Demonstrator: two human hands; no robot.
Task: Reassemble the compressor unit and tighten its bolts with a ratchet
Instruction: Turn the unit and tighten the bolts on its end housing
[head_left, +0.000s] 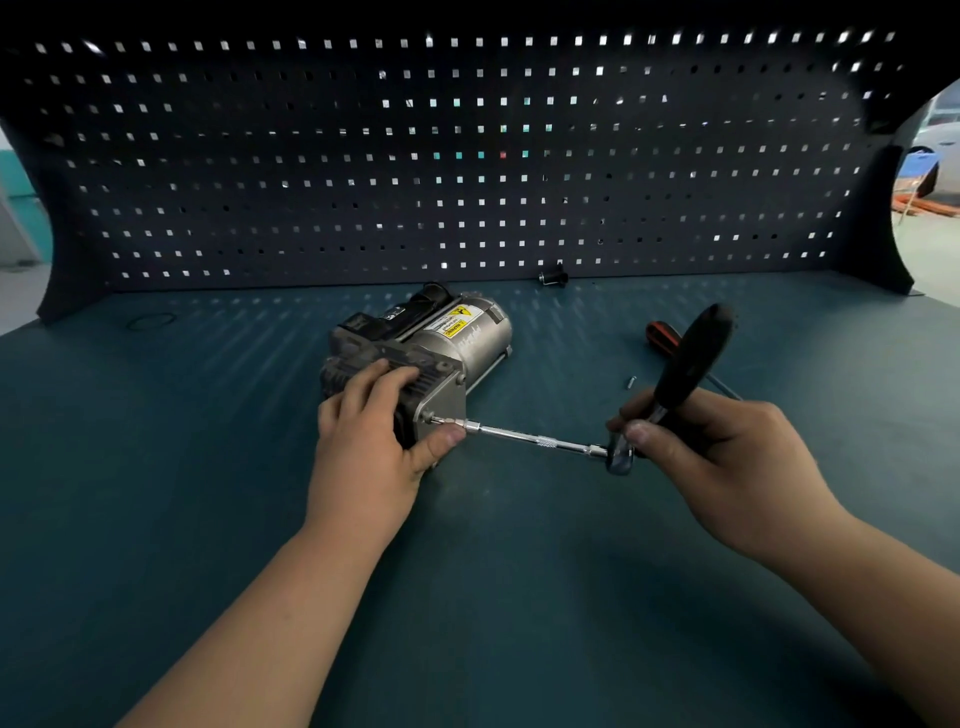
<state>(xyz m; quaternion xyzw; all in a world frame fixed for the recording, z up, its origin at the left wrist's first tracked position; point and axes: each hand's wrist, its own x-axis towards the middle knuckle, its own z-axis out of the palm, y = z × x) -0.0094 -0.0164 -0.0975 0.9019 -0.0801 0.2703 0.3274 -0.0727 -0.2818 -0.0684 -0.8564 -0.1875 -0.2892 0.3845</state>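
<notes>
The grey compressor unit (457, 335) lies on its side in the middle of the bench, a yellow warning label on its cylinder. My left hand (374, 441) grips its near dark end, fingers curled over the top and the thumb against the tip of the extension. The ratchet (685, 364) has a black handle pointing up and away, and its long chrome extension bar (540, 441) runs left into a bolt (430, 417) on the unit's lower end plate. My right hand (727, 457) holds the ratchet at its head, thumb and fingers pinched around it.
A red and black screwdriver (662, 335) lies behind the ratchet handle. One loose small bolt (630, 382) sits near it. A small black fitting (553, 277) rests at the foot of the dark pegboard (467, 156). A thin black O-ring (151, 320) lies far left on the blue-green bench (519, 571).
</notes>
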